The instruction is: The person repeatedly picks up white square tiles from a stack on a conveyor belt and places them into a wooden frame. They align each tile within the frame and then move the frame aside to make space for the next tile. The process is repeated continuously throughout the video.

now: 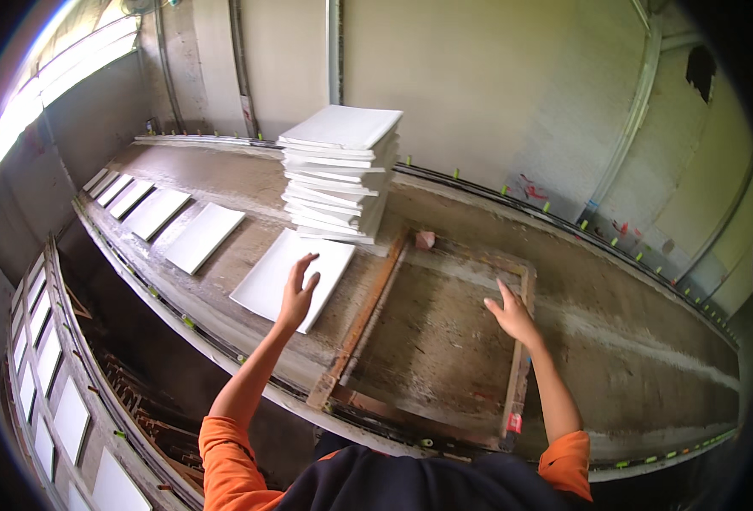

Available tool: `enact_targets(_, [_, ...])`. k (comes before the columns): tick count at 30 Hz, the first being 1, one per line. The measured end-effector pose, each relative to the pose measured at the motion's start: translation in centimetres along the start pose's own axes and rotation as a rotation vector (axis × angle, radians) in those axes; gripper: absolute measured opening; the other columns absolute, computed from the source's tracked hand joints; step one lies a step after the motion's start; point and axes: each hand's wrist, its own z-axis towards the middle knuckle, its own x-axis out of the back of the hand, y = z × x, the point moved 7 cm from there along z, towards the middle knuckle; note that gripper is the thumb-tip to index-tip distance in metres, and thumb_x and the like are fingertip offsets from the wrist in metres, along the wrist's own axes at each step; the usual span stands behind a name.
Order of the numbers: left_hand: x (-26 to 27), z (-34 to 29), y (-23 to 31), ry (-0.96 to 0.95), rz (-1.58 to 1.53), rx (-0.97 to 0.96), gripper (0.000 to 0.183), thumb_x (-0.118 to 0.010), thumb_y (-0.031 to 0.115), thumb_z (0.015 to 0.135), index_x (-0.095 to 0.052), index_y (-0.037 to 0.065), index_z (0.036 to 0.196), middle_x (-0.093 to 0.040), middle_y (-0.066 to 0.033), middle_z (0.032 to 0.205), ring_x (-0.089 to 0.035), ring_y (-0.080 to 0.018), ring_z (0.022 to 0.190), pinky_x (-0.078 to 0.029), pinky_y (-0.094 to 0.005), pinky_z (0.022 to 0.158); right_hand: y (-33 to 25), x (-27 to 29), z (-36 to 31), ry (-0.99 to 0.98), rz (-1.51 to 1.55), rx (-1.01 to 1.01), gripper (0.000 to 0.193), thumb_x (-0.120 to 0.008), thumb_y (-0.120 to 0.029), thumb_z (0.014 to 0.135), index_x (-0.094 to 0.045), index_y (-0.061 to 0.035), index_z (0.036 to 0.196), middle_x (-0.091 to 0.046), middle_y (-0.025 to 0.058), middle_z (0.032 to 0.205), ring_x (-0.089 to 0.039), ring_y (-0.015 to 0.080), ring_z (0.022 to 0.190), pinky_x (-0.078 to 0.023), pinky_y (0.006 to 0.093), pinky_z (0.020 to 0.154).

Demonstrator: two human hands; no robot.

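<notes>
My left hand (295, 294) is over a white flat sheet (261, 271) on the long table, its fingers apart and nothing held. I cannot tell whether it touches the sheet. A rectangular wooden frame (364, 317), like a printing screen, lies to the right of that sheet, with worn brown rails and the table's brown surface visible inside it. By the frame's right rail is my right hand (514, 319), fingers spread and holding nothing. Behind the sheet rises a tall, uneven stack of white pieces (340, 128), close to the frame's far left corner.
More white sheets (206, 237) lie in a row along the table (632, 341) to the left. Small yellow-green clips (546, 207) line its edge rails. A second table at lower left holds several white sheets (71, 417), across a dark gap. A wall stands behind.
</notes>
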Motion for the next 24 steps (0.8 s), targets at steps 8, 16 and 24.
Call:
enact_targets(8, [8.5,13.8,6.4,0.183,-0.144,-0.243,0.04,-0.048,0.009,0.09,-0.039,0.005,0.129,-0.041,-0.011,0.132,-0.04,-0.024,0.122,-0.036,-0.0358,0.099,-19.3,1.2,10.5,0.077,0.696,0.507,0.044,-0.051,-0.02,0.091,-0.039,-0.001,0.13,-0.045,0.0206,0.13,-0.047,0.0256,0.119,-0.04,0.0334,0.096])
enact_targets(16, [10.4,26.1,1.6,0.205,0.147,-0.249,0.051,-0.051,0.026,0.09,-0.036,0.001,0.131,-0.04,-0.0178,0.129,-0.04,-0.0337,0.117,-0.033,-0.04,0.1,-26.4,-3.0,22.3,0.537,0.336,0.295,0.046,-0.055,-0.026,0.087,-0.042,-0.0058,0.126,-0.054,0.024,0.116,-0.054,0.0371,0.106,-0.043,0.0393,0.089])
enact_targets(24, [9.3,27.6,2.3,0.171,0.062,-0.208,0.039,-0.055,0.034,0.087,-0.057,0.0,0.107,-0.056,-0.016,0.109,-0.046,-0.0287,0.107,-0.037,-0.0364,0.09,-27.9,-2.4,22.2,0.696,0.236,0.154,0.039,-0.057,-0.024,0.084,-0.049,-0.0052,0.118,-0.061,0.0216,0.089,-0.057,0.0366,0.081,-0.044,0.041,0.073])
